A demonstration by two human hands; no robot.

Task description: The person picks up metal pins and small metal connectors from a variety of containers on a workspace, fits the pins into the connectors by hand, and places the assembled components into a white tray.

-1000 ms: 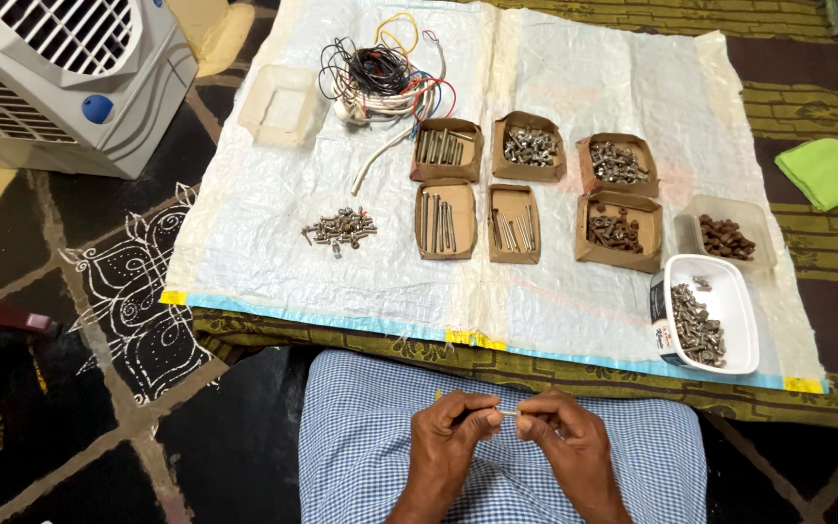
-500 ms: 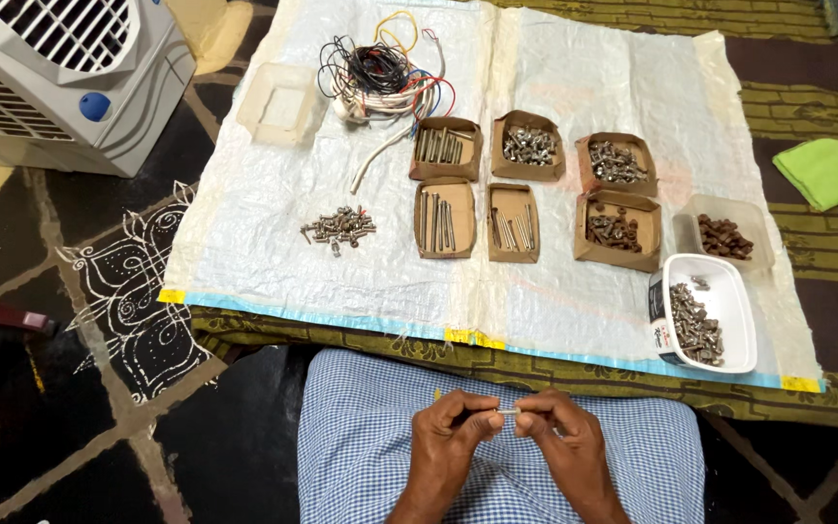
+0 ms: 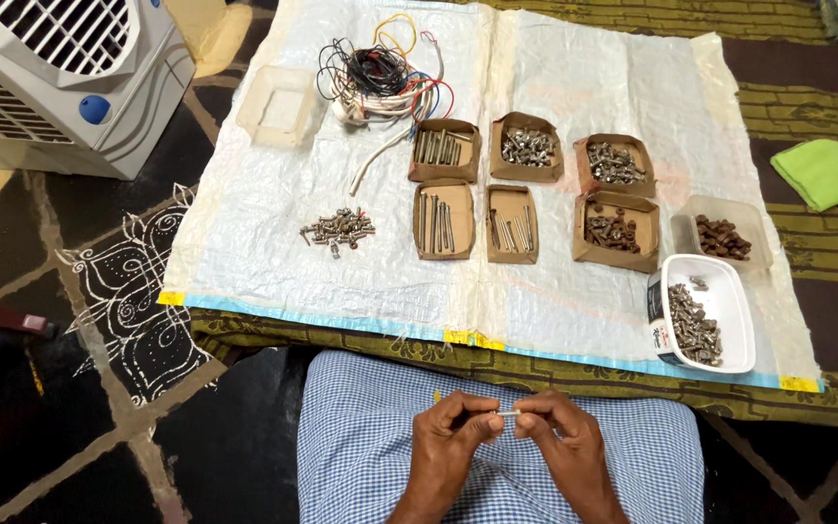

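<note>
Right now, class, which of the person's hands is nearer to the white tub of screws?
Right. The right hand lies below the white tub and a little to its left; the left hand is farther left, across the small bolt both hands pinch.

Thin silvery bolt [image 3: 507,413], horizontal, pinched between both hands over lap.

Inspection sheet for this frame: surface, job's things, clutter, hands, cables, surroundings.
Surface: white plastic sheet spread over a patterned mat.
Job's things: small metal bolt pinched between both hands.
Clutter: six cardboard trays of fasteners, loose screw pile, white tub of screws.
Hands: left hand and right hand each grip one end of the bolt, above the lap.
Cables: tangled coloured wires at the sheet's far edge.
Surroundings: air cooler, green cloth.
</note>
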